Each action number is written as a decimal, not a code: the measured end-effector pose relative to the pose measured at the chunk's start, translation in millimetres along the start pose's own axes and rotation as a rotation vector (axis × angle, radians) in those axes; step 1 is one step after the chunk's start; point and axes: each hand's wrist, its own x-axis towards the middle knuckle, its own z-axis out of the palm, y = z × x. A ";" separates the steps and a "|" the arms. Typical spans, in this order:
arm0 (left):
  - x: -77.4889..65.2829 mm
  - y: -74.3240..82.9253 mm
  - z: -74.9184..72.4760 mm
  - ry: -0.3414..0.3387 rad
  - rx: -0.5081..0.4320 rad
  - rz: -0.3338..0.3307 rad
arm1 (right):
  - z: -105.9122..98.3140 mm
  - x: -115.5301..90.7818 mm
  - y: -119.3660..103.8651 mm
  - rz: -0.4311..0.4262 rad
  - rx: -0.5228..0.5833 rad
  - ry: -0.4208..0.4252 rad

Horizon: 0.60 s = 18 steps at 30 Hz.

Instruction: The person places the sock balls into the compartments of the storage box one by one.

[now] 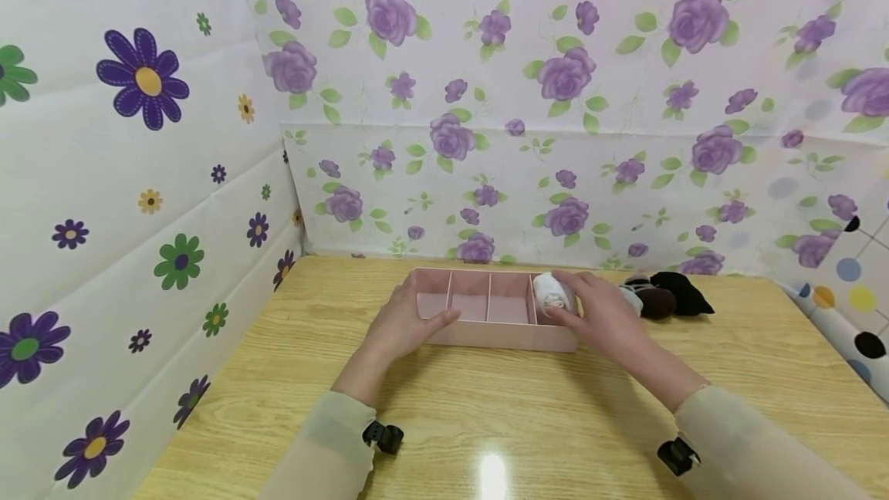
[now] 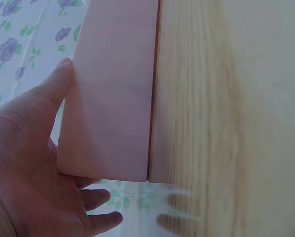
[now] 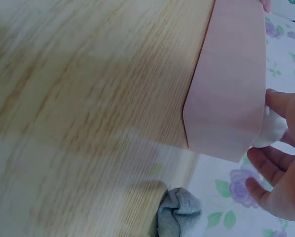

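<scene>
A pink divided box (image 1: 500,336) stands on the table, its compartments in a row. My left hand (image 1: 400,326) holds its left end, thumb over the front rim and fingers at the outer end wall. The left wrist view shows that hand (image 2: 34,148) against the box's front wall (image 2: 108,98). A rolled white sock (image 1: 552,292) sits in the rightmost compartment. My right hand (image 1: 607,315) pinches it between thumb and fingers. In the right wrist view, the hand (image 3: 285,168) partly hides the white sock (image 3: 272,128) above the box rim.
Right of the box, partly behind my right hand, lie a grey rolled sock (image 1: 632,299), a brown bundle (image 1: 656,302) and a black cloth piece (image 1: 681,294). The grey sock (image 3: 179,212) also shows in the right wrist view. A flowered cloth (image 1: 451,176) hangs behind the table (image 1: 486,407).
</scene>
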 end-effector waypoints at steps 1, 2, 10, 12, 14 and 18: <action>0.1 -0.2 0.0 0.001 0.000 0.000 | 0.3 -0.1 -0.1 -0.006 -0.004 0.005; 0.1 -0.4 -0.1 0.001 0.000 -0.001 | 0.3 -0.4 -0.4 -0.012 -0.007 0.011; 0.4 -0.8 -1.1 0.002 -0.001 0.004 | -5.0 -2.7 1.7 -0.016 -0.031 0.032; 0.7 -1.1 -0.8 0.004 -0.005 0.004 | -7.4 -3.7 3.7 0.003 -0.038 0.019; 1.0 -1.6 -0.2 0.004 -0.004 0.001 | -10.4 -5.3 5.6 0.023 -0.043 0.007; 1.5 -2.0 0.4 0.002 -0.001 0.001 | -16.5 -8.8 12.9 0.052 -0.047 -0.006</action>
